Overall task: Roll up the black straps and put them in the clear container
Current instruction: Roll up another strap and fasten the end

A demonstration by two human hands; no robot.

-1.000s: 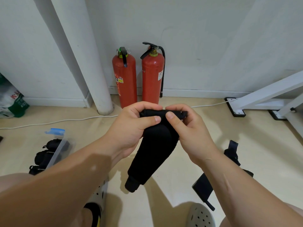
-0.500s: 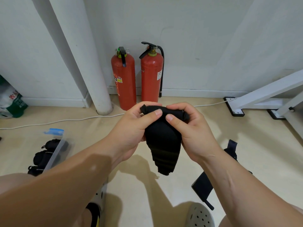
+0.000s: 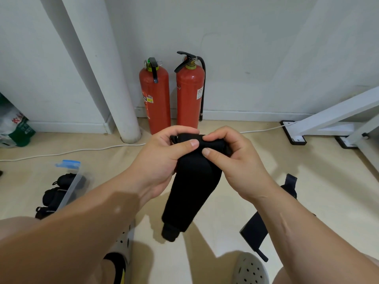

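Observation:
A wide black strap (image 3: 190, 193) hangs in front of me, its top end rolled between both hands. My left hand (image 3: 162, 160) grips the roll from the left, thumb on top. My right hand (image 3: 231, 160) pinches it from the right. The free end dangles down toward the floor. On the floor at the left lies the clear container (image 3: 71, 187) with a blue clip, holding several rolled black straps (image 3: 55, 193). Another loose black strap (image 3: 254, 230) lies on the floor at the right, partly hidden by my right forearm.
Two red fire extinguishers (image 3: 174, 95) stand against the wall beside a white pipe (image 3: 114, 78). A white cable (image 3: 71, 151) runs along the floor. A white frame's feet (image 3: 295, 134) sit at the right. My grey clogs (image 3: 250, 269) are at the bottom.
The hanging end of the strap has swung and now hangs longer, down to the left, than half a second ago. Both hands stay on the rolled top.

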